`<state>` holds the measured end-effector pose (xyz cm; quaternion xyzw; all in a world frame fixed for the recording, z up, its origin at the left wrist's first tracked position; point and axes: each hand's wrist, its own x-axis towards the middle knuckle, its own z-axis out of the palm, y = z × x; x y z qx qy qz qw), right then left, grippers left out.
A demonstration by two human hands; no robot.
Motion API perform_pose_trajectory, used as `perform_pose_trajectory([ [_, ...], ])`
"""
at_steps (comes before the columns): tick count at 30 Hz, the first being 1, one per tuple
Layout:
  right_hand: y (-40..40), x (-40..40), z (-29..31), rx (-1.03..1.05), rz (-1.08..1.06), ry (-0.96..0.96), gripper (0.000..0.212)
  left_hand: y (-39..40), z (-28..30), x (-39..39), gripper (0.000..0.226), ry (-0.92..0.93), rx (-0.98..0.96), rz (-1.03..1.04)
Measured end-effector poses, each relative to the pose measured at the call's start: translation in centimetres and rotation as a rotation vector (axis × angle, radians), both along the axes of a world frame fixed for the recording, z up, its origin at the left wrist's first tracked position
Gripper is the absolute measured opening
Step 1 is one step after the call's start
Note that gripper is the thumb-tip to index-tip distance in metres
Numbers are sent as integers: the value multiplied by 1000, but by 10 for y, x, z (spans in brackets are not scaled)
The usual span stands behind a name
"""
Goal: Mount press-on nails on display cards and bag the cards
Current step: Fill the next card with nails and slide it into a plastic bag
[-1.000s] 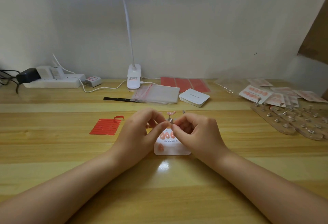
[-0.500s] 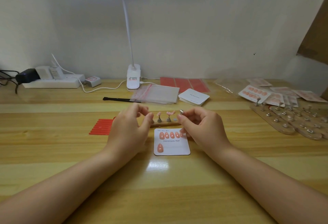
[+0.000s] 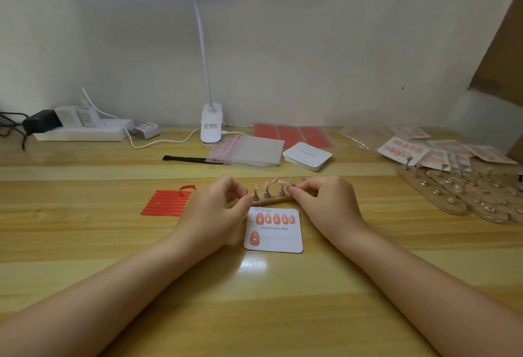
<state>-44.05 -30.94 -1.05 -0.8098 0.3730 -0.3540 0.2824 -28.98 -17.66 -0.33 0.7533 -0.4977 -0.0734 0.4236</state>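
We see a white display card (image 3: pixel 274 230) flat on the wooden table (image 3: pixel 85 243), printed "Handmade Nail", carrying five pink press-on nails (image 3: pixel 276 218) in its top row and one more at its lower left. Just beyond the card, at its 12 o'clock, lies a wooden holder strip (image 3: pixel 276 201) with small metal stands, several topped with pink nails. Left hand (image 3: pixel 212 212) sits at the card's 10 o'clock, fingers curled, thumb and forefinger close together at the strip's left end; we cannot tell whether they grip anything. Right hand (image 3: pixel 325 204) sits at the card's 2 o'clock, fingertips pinching the rightmost stand (image 3: pixel 291 183). Red adhesive strips (image 3: pixel 167 204) lie at 9 o'clock from the left hand. Clear bags (image 3: pixel 249 151) and a stack of blank cards (image 3: pixel 307 155) lie at 12 o'clock, farther back. Bagged cards (image 3: pixel 424 150) sit at 2 o'clock
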Motion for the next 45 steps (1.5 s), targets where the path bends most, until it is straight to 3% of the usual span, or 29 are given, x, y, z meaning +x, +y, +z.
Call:
perform_pose_trajectory([
  [8,-2,1,-3,-53,-46,59,14,2,0,0,14,-33,-13,-1],
  [13,8,-2,0,-87,-60,-21,22,6,4,-1,6,-39,-168,-25],
  [16,16,-6,2,-90,46,-124,25,8,7,-1,9,133,-234,-61],
  [19,30,-8,4,-96,255,-217,5,8,9,-4,23,363,-248,-112],
  [22,41,-8,6,-212,377,-256,19,7,10,-6,33,509,-249,-176],
  [25,43,-8,6,-277,414,-286,19,8,9,-8,32,586,-264,-201],
  [40,42,-8,6,-206,350,-232,9,9,9,-12,30,689,-240,-222],
  [45,39,-8,6,-170,339,-257,11,10,9,-14,24,604,-220,-240],
])
